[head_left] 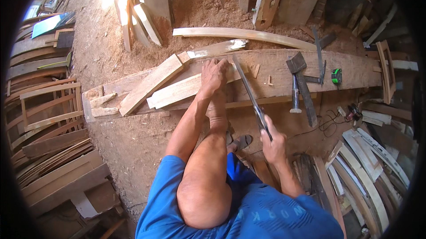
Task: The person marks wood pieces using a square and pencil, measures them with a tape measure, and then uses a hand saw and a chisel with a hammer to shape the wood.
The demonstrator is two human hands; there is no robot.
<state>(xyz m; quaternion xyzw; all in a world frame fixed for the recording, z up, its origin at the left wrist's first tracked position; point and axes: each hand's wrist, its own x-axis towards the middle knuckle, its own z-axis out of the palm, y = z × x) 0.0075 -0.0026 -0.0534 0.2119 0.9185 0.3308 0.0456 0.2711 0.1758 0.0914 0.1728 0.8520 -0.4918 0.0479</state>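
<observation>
My left hand [214, 75] presses down on a pale wooden board [177, 89], its fingers curled over the board near the right end. My bare foot also rests there, partly hidden by that hand and forearm. In my right hand [274, 142] is the handle of a handsaw [250, 85]. The narrow blade, seen almost edge-on, slants up and left to the board's right end; whether its teeth touch the wood I cannot tell. The board lies across a long thick plank [355, 68]. Another short board [151, 85] lies to its left.
On the plank's right lie a dark-headed hammer [306, 90], a metal-shafted tool [295, 94], a try square [319, 57] and a green-black tape measure [337, 76]. A long strip [239, 33] lies behind. Wooden frames [51, 105] are stacked at left, timber pieces [368, 168] at right.
</observation>
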